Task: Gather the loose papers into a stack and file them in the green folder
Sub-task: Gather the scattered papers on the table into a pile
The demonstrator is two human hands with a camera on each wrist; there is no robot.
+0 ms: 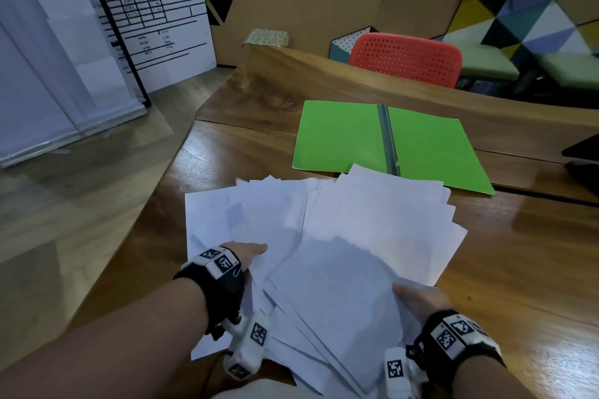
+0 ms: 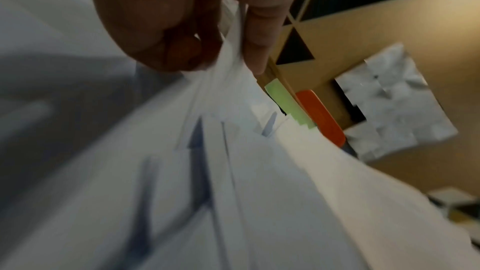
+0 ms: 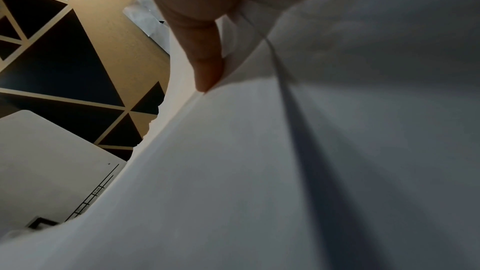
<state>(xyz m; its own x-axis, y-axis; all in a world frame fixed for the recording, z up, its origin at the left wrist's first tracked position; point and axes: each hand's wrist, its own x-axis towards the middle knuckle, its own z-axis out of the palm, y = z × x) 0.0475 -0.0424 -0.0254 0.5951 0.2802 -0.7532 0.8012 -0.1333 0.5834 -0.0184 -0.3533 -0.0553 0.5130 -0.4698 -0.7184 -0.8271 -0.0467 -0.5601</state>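
Observation:
Several loose white papers (image 1: 340, 236) lie fanned and overlapping at the near edge of the wooden table. My left hand (image 1: 249, 257) grips the left side of the pile; in the left wrist view the thumb (image 2: 259, 34) and curled fingers pinch the papers (image 2: 233, 151). My right hand (image 1: 418, 298) holds the pile's near right corner, its thumb (image 3: 205, 54) pressed on the top of the papers (image 3: 311, 151). The green folder (image 1: 356, 136) lies open and flat just beyond the papers, a grey binding strip (image 1: 389, 139) down its middle.
The wooden table (image 1: 518, 253) runs to the right and back. A red perforated chair (image 1: 408, 58) stands behind it. A dark object (image 1: 583, 152) sits at the right edge. A white printed board (image 1: 146, 10) leans at the left above the floor.

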